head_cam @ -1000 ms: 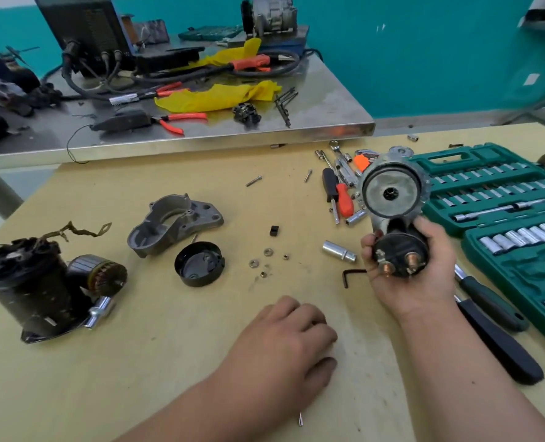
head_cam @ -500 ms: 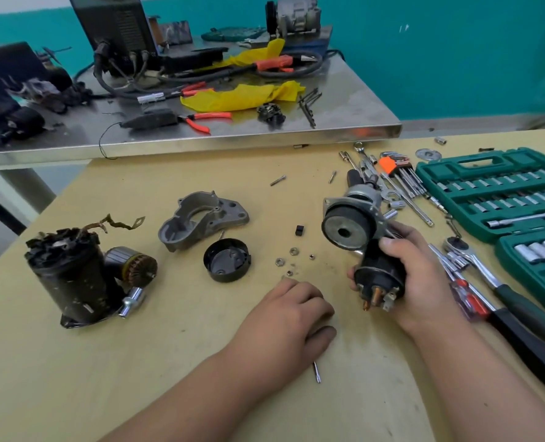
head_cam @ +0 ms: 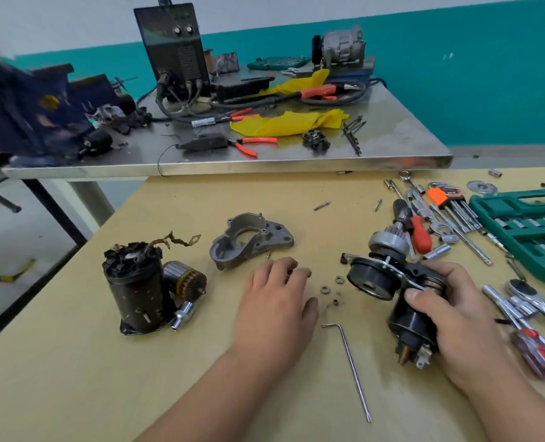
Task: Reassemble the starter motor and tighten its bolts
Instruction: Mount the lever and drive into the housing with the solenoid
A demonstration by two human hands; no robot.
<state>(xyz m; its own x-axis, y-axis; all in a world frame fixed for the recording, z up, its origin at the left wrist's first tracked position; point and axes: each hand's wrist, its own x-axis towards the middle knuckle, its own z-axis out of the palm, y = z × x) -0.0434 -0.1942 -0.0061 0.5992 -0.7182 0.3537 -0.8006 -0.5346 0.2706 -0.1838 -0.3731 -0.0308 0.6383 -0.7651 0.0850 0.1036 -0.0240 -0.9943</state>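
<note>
One starter assembly (head_cam: 373,279) gripped by right hand (head_cam: 462,320), left hand (head_cam: 274,301) nearby.

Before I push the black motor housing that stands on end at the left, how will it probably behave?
The motor housing looks like metal, so it is probably heavy for its size. It stands tall on its end, so a push near the top may tip it. The armature seems to lean against it and might roll free.

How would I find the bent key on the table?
On the wooden table, look between the left hand and the right hand holding the starter. The key lies there alone: a thin silver rod with one short bent end, far longer than the nuts above it.
</note>
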